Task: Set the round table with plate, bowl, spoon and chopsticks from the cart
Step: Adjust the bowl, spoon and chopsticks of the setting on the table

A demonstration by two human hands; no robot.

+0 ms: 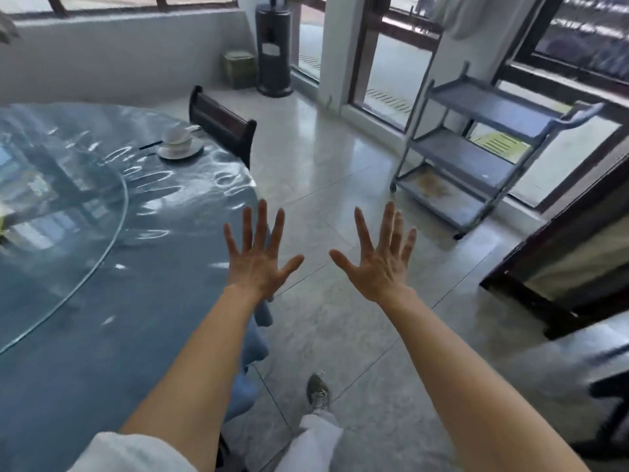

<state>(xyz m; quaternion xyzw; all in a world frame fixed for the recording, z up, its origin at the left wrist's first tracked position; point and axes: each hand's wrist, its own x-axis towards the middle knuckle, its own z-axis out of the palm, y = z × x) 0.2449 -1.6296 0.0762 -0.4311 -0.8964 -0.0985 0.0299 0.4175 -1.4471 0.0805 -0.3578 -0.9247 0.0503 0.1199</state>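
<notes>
Beside round table [85, 301] | both hands [258, 264] spread, empty | plate [179, 150] far ahead

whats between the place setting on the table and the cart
In the head view, a dark wooden chair beside the plate, then bare floor to the cart.

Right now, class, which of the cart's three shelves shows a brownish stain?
The bottom shelf of the cart, nearest the floor, carries a brownish stain. The middle shelf and top shelf look plain grey.
</notes>
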